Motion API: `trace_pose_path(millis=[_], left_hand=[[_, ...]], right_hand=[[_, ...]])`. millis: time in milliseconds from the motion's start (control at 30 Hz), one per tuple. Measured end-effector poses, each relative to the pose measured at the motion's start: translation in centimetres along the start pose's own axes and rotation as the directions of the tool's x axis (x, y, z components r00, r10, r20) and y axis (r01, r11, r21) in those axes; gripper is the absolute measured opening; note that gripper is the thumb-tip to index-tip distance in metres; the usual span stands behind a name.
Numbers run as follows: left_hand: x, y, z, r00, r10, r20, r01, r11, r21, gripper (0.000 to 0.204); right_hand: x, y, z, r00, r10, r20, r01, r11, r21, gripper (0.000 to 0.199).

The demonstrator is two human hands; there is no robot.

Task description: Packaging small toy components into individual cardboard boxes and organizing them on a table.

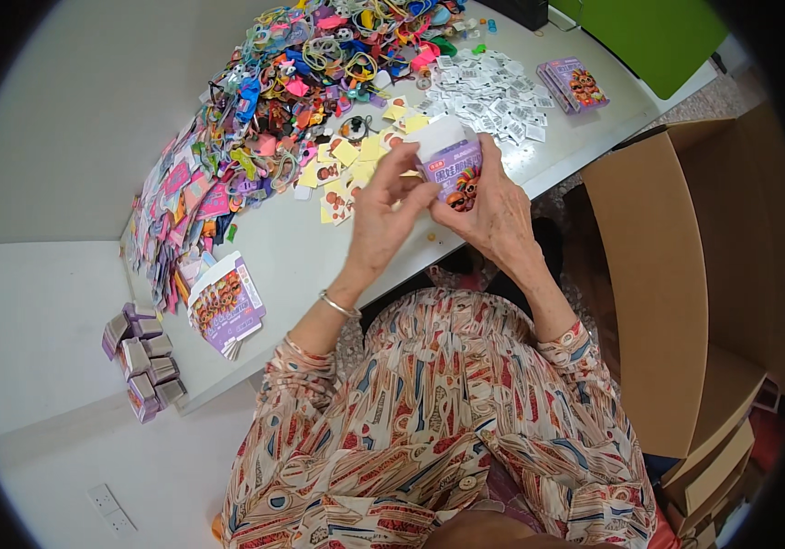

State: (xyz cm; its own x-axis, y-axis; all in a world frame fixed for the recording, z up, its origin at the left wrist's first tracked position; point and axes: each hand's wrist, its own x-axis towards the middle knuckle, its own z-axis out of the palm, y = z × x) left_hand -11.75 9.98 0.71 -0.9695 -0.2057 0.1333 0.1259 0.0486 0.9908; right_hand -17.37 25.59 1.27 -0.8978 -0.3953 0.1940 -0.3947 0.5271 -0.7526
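A small purple carton (452,163) with cartoon figures on its front is held up over the table's front edge, its white top flap standing raised. My right hand (499,212) grips it along the right side, thumb across the lower front. At the left edge, my left hand (385,203) has its fingers curled against the carton, index near the flap and thumb at the side. What the carton contains is hidden. Just behind my left hand lie yellow cards with cartoon stickers (342,154). Beyond the carton, small white printed slips (488,91) are spread out.
A heap of colourful small toys and bands (319,73) covers the back of the table (292,240). Pink and purple packets (182,197) lie left, above flat cartons (227,306). Stacked boxes (143,357) sit at the left end, purple boxes (575,84) back right. An open cardboard box (653,284) stands right.
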Motion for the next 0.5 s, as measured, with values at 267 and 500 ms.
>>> trace_pose_path(millis=[267, 500], left_hand=[[-0.2, -0.4, 1.0, 0.993, -0.114, -0.021, 0.111, 0.988, -0.11, 0.033], [-0.2, -1.8, -0.4, 0.999, -0.036, 0.032, 0.035, 0.999, 0.04, 0.025]], right_hand=[[-0.1, 0.7, 0.2, 0.998, -0.064, 0.017, 0.063, 0.997, 0.055, 0.089], [0.1, 0.8, -0.5, 0.981, -0.108, 0.163, 0.098, 0.993, 0.071, 0.075]])
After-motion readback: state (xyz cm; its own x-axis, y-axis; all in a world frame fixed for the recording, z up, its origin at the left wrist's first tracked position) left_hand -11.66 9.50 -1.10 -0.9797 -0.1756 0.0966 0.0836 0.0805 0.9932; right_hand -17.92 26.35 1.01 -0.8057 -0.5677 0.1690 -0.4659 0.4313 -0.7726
